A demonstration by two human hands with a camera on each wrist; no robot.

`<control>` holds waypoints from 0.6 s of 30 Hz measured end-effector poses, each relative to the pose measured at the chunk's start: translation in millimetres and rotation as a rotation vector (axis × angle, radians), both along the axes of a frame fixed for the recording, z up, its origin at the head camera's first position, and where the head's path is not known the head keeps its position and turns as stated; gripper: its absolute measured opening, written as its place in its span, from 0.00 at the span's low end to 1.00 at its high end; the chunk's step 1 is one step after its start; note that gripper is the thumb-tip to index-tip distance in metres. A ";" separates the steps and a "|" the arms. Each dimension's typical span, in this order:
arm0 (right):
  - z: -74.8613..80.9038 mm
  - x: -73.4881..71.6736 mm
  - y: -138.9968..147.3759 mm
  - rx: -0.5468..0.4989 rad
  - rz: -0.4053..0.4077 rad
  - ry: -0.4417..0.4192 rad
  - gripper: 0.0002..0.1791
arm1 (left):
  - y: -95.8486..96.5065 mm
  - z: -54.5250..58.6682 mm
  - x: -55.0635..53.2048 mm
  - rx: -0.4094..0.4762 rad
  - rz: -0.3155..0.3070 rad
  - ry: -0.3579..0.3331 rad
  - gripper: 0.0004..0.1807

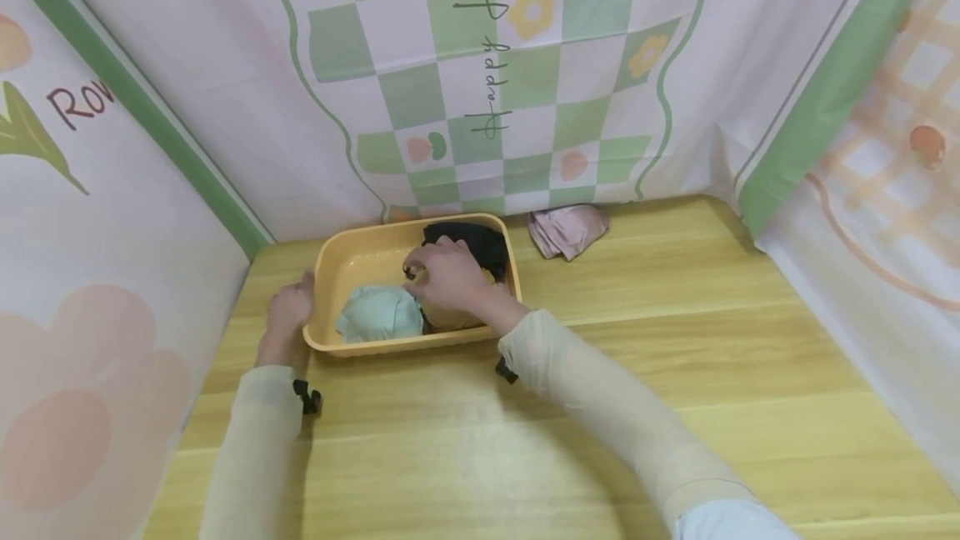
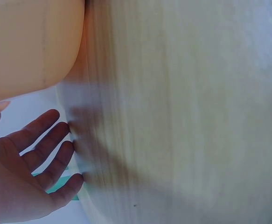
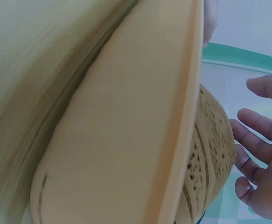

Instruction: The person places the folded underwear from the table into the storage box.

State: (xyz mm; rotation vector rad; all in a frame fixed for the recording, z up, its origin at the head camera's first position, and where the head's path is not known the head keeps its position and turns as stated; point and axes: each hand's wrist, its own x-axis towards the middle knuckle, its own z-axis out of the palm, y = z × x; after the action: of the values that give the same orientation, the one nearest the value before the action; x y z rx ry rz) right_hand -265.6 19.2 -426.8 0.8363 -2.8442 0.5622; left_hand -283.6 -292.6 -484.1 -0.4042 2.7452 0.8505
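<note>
A yellow-orange plastic basket (image 1: pixel 341 248) stands on the wooden table near the back curtain. My left hand (image 1: pixel 288 305) is at its left end, the thumb at the wall; in the left wrist view the fingers (image 2: pixel 54 144) are spread and relaxed. Over the basket's right half is my right hand (image 1: pixel 447 273). Below it lies a tan-brown folded cloth (image 1: pixel 448 319), which in the right wrist view is a speckled, rounded bundle (image 3: pixel 215 144) with the loosely bent fingertips right at its side. A pale mint folded cloth (image 1: pixel 380 313) lies left of it, a black one (image 1: pixel 476 244) behind.
A dusty-pink folded cloth (image 1: pixel 567 229) lies on the table (image 1: pixel 675 340) right of the basket. Printed fabric curtains (image 1: pixel 517 90) enclose the table at the back and both sides. Small black clips (image 1: pixel 307 397) sit at the wrists.
</note>
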 end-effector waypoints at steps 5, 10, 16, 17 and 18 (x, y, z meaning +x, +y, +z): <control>3.7 -2.8 9.4 -0.010 -0.004 -0.004 0.20 | 0.3 1.1 0.8 0.003 0.000 0.005 0.50; 8.2 -3.6 15.7 -0.027 -0.019 -0.010 0.19 | -0.1 1.7 0.4 0.019 0.009 -0.004 0.51; 10.4 -4.9 23.5 -0.032 -0.047 -0.009 0.22 | 0.4 1.0 1.1 0.030 0.017 -0.002 0.50; 10.4 -5.2 25.0 -0.031 -0.052 -0.011 0.22 | 0.3 1.3 1.3 0.030 0.017 -0.001 0.50; 10.5 -5.8 26.6 -0.035 -0.055 -0.014 0.22 | 0.2 1.4 1.5 0.029 0.017 0.000 0.50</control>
State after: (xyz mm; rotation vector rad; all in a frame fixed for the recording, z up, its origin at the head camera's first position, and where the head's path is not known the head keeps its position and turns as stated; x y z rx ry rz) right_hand -271.4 45.7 -416.3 0.7484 -2.8515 0.6104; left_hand -282.0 -292.4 -482.6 -0.4221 2.7301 0.8934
